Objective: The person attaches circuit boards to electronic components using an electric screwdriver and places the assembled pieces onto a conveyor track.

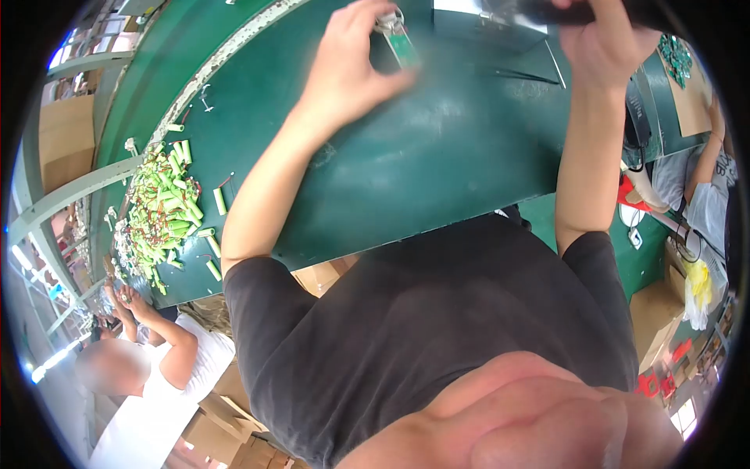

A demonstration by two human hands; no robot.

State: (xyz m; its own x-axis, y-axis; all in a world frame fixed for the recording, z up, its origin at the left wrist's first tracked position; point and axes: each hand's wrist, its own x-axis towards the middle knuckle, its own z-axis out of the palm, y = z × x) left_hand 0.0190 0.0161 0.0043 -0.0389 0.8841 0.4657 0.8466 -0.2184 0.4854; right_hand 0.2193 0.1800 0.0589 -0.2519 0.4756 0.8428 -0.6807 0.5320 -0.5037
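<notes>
My left hand [344,66] is raised over the green tabletop, its fingers curled and its thumb stretched out. Between fingers and thumb is a small green circuit board [401,48] with a whitish metallic part at its upper end, where my fingertips grip it. At the top right, my right hand [605,47] is closed around a dark, motion-blurred object [648,12]; its kind cannot be made out, and the frame edge cuts off part of it. A thin dark rod or cable [527,76] lies on the table between the hands.
A heap of green cylindrical battery cells with wires [168,203] lies at the table's left, a few strays beside it. A co-worker in a white shirt [187,352] sits beyond. Another person [707,176] is at the far right, near green boards [674,59]. Cardboard boxes [656,316] stand below.
</notes>
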